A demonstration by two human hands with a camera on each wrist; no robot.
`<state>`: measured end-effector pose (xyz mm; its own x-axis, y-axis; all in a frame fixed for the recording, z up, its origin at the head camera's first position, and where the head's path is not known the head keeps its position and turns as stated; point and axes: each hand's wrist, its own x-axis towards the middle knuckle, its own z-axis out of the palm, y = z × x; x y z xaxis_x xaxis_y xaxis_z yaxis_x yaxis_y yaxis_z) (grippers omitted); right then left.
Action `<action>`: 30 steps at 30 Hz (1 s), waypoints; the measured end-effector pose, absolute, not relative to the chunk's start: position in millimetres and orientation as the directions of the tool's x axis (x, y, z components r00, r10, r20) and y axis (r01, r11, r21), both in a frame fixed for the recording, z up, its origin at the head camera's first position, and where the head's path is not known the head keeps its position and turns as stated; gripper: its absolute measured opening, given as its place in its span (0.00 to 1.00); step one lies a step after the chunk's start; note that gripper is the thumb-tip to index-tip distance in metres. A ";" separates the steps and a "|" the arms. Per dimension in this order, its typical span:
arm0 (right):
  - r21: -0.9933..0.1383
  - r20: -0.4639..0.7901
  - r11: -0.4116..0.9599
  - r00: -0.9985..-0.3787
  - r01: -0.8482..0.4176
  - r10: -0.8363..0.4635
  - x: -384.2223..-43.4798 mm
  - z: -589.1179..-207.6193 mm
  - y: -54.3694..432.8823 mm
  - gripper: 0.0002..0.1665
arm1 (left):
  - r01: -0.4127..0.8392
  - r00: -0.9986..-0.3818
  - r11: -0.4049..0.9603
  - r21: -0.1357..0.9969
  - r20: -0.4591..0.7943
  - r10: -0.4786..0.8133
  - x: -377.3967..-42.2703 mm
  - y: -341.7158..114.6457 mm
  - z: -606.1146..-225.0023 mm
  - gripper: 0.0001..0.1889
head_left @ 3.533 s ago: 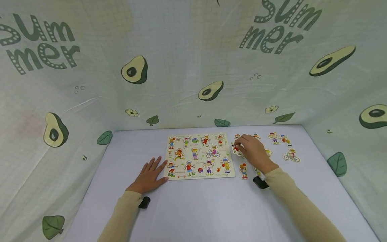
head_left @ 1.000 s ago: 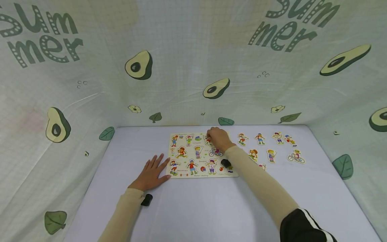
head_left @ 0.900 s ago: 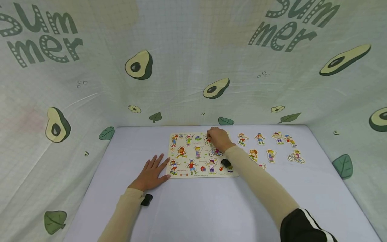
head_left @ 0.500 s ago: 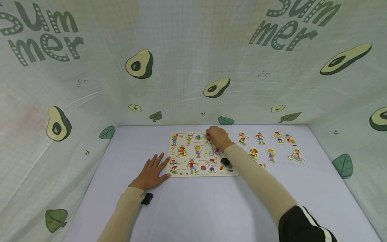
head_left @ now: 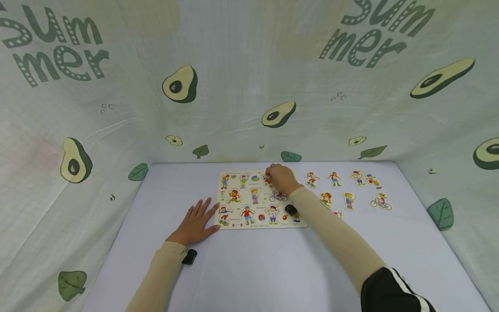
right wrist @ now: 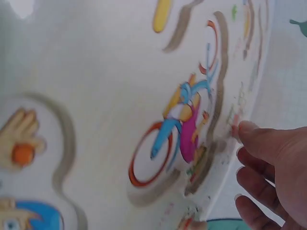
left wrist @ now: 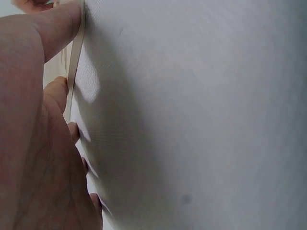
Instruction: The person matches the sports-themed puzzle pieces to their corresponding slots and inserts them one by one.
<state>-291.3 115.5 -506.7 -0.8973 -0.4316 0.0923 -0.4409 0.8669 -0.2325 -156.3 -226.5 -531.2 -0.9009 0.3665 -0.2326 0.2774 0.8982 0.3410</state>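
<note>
A flat wooden puzzle board (head_left: 241,211) with printed sports figures lies at the back middle of the table. My left hand (head_left: 196,226) rests flat with spread fingers at its left side, thumb and index fingertip against the edge in the left wrist view. My right hand (head_left: 282,178) is over the upper right of the board, fingers bent at the footballer figure. It appears to pinch a small footballer puzzle piece (head_left: 267,182), mostly hidden by the fingers. The right wrist view shows the thumb tip (right wrist: 246,128) at the board's surface, near the cyclist figure (right wrist: 184,112).
Several loose puzzle pieces lie right of the board, among them a skateboarder (head_left: 312,179), a batter (head_left: 349,201) and a cyclist (head_left: 380,202). My right sleeve (head_left: 331,234) covers part of that area. A printed cloth (head_left: 234,86) hangs behind the table.
Since the oldest frame, my right hand has gone left from the loose pieces to the board, and the loose footballer piece has left its spot. Over the last second both hands stay nearly still.
</note>
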 end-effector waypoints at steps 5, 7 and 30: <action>-0.220 0.141 0.866 -0.894 -0.448 -0.426 -282.4 -497.7 128.4 0.12 | 0.277 -0.901 0.898 0.342 -0.232 0.367 -155.9 -226.1 -531.8 0.41; -0.208 0.183 0.861 -0.884 -0.463 -0.431 -276.0 -493.0 134.6 0.14 | 0.275 -0.900 0.897 0.345 -0.236 0.367 -156.1 -225.8 -531.3 0.41; -0.204 0.268 0.904 -0.909 -0.377 -0.319 -192.3 -485.3 233.4 0.13 | 0.283 -0.904 0.899 0.334 -0.221 0.367 -152.0 -223.4 -526.6 0.41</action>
<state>-192.3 233.4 -485.3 -0.9091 -0.3190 0.2678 -0.3770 0.9035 -0.2036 -152.0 -223.4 -526.6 -0.9035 0.3670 -0.2212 0.2833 0.8989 0.3342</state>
